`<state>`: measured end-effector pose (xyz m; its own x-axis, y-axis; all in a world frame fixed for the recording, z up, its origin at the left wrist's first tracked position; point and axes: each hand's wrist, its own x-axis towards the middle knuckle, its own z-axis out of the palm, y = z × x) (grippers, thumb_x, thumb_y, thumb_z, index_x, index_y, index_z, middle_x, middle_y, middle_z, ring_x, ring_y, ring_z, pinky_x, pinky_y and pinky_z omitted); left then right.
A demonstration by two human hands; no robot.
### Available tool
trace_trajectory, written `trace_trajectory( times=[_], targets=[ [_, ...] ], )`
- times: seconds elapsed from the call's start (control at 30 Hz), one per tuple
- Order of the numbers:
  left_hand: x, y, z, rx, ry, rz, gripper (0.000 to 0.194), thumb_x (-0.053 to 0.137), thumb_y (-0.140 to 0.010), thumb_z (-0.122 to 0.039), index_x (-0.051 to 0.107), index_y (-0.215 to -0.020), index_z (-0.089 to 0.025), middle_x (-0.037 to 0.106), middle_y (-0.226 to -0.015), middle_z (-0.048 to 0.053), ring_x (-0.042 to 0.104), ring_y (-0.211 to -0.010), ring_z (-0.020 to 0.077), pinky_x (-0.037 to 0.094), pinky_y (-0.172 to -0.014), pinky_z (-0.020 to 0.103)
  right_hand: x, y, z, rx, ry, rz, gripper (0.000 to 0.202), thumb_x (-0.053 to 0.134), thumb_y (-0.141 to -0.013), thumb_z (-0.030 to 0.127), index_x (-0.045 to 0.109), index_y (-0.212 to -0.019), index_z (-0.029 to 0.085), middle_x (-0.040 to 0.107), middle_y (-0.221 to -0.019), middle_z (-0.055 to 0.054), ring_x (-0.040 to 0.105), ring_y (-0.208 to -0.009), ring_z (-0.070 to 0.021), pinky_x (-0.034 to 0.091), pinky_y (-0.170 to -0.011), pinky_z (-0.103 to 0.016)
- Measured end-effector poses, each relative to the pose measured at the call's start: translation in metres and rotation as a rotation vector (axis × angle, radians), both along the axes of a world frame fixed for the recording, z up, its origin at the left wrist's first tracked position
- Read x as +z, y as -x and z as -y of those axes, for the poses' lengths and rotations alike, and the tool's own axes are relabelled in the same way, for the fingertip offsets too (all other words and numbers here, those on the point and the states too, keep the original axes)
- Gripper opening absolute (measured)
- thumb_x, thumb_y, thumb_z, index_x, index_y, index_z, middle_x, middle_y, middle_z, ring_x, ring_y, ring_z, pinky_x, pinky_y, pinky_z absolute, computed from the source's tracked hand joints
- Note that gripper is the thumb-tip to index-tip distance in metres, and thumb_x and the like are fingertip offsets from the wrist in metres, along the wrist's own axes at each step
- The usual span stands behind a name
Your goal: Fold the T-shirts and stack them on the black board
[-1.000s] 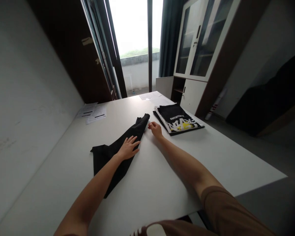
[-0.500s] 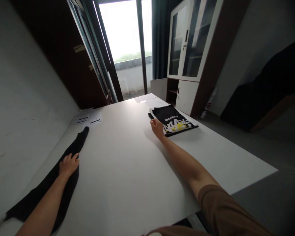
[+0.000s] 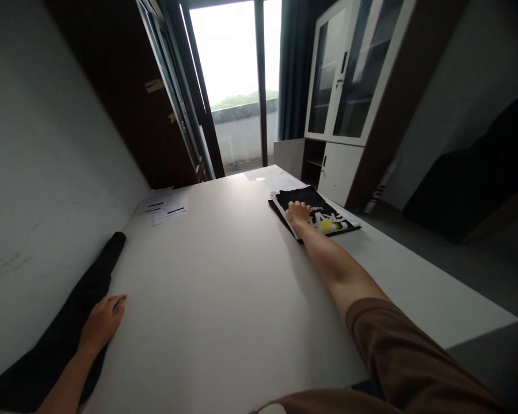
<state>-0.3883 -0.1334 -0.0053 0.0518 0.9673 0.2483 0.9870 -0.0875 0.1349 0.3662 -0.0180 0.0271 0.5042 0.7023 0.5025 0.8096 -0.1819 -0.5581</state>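
Observation:
On the left side of the table lies a long dark piece of black clothing [image 3: 75,305], stretched along the wall. My left hand [image 3: 100,325] is at its right edge, fingers closed, with a bit of dark fabric showing between thumb and fingertips. Farther off to the right, a folded black T-shirt [image 3: 322,202] with white lettering and a yellow print tops a small stack that has a white layer at its left edge. My right hand [image 3: 299,213] rests on top of this shirt near its left edge, palm down, fingers spread and covering part of the lettering.
The white table [image 3: 207,287] runs toward a window. Printed papers [image 3: 170,206] lie at its far left corner, and another sheet [image 3: 265,175] at the far end. A white cabinet [image 3: 343,167] with one lower door open stands behind on the right. A wall borders the left.
My right hand has moved from the stack's left edge onto the top shirt and opened. My left hand has shifted left and nearer with the black clothing, its fingers closing. The view has turned slightly left.

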Motion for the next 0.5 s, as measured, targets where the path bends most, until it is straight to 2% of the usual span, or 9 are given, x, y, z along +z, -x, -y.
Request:
trace_trajectory(
  times=[0.07, 0.17, 0.23, 0.27, 0.3, 0.37, 0.4, 0.5],
  targets=[
    [0.006, 0.005, -0.002, -0.005, 0.054, 0.037, 0.045, 0.044, -0.08, -0.049, 0.072, -0.107, -0.025, 0.069, -0.119, 0.009, 0.063, -0.117, 0.0315, 0.045, -0.109, 0.043, 0.008, 0.004, 0.001, 0.035, -0.065, -0.005, 0.026, 0.048, -0.096, 0.027, 0.065, -0.079, 0.02, 0.068, -0.093, -0.018, 0.05, -0.106, -0.0273, 0.026, -0.098, -0.048],
    [0.015, 0.003, -0.008, -0.017, 0.148, 0.138, 0.044, 0.049, -0.078, -0.051, 0.073, -0.104, -0.026, 0.072, -0.117, 0.007, 0.066, -0.113, 0.0305, 0.048, -0.106, 0.042, 0.023, 0.021, 0.006, 0.108, -0.129, 0.016, 0.022, 0.046, -0.095, 0.023, 0.067, -0.09, 0.021, 0.069, -0.095, -0.015, 0.051, -0.104, -0.0259, 0.026, -0.102, -0.045],
    [0.019, -0.002, -0.014, -0.025, 0.163, 0.186, 0.044, 0.05, -0.078, -0.053, 0.074, -0.103, -0.026, 0.073, -0.117, 0.006, 0.067, -0.113, 0.0298, 0.049, -0.104, 0.041, 0.029, 0.046, 0.013, 0.25, -0.152, 0.056, 0.018, 0.05, -0.091, 0.022, 0.068, -0.095, 0.023, 0.069, -0.096, -0.01, 0.055, -0.1, -0.0246, 0.028, -0.106, -0.041],
    [0.021, -0.006, -0.017, -0.03, 0.153, 0.199, 0.045, 0.049, -0.078, -0.054, 0.074, -0.103, -0.026, 0.073, -0.118, 0.006, 0.067, -0.114, 0.0293, 0.049, -0.105, 0.041, 0.029, 0.064, 0.018, 0.342, -0.155, 0.081, 0.018, 0.052, -0.089, 0.022, 0.068, -0.096, 0.025, 0.07, -0.096, -0.007, 0.057, -0.099, -0.0236, 0.03, -0.108, -0.038],
    [0.023, -0.01, -0.021, -0.036, 0.135, 0.208, 0.045, 0.049, -0.079, -0.054, 0.074, -0.104, -0.025, 0.073, -0.118, 0.006, 0.067, -0.115, 0.0289, 0.049, -0.105, 0.04, 0.028, 0.083, 0.026, 0.507, -0.164, 0.091, 0.019, 0.052, -0.089, 0.02, 0.068, -0.098, 0.023, 0.07, -0.098, -0.008, 0.058, -0.1, -0.0244, 0.032, -0.109, -0.039],
    [0.028, -0.023, -0.029, -0.058, 0.087, 0.224, 0.047, 0.047, -0.082, -0.054, 0.073, -0.106, -0.024, 0.072, -0.12, 0.006, 0.066, -0.114, 0.0277, 0.049, -0.104, 0.039, 0.022, 0.126, 0.047, 0.649, -0.165, 0.101, 0.018, 0.052, -0.088, 0.02, 0.067, -0.097, 0.024, 0.07, -0.094, -0.005, 0.061, -0.098, -0.0233, 0.039, -0.104, -0.037],
    [0.032, -0.031, -0.033, -0.074, 0.055, 0.234, 0.048, 0.046, -0.083, -0.054, 0.073, -0.108, -0.023, 0.072, -0.121, 0.007, 0.066, -0.114, 0.0272, 0.05, -0.103, 0.038, 0.017, 0.146, 0.06, 0.764, -0.169, 0.058, 0.017, 0.052, -0.088, 0.02, 0.067, -0.096, 0.024, 0.07, -0.091, -0.004, 0.062, -0.098, -0.0232, 0.042, -0.103, -0.037],
    [0.045, -0.069, -0.042, -0.168, -0.039, 0.26, 0.047, 0.046, -0.088, -0.051, 0.071, -0.114, -0.021, 0.07, -0.123, 0.008, 0.065, -0.115, 0.026, 0.051, -0.102, 0.038, 0.007, 0.195, 0.101, 1.21, -0.17, -0.006, 0.01, 0.058, -0.089, 0.022, 0.066, -0.094, 0.024, 0.071, -0.093, -0.003, 0.065, -0.097, -0.0212, 0.043, -0.105, -0.039]
  ],
)
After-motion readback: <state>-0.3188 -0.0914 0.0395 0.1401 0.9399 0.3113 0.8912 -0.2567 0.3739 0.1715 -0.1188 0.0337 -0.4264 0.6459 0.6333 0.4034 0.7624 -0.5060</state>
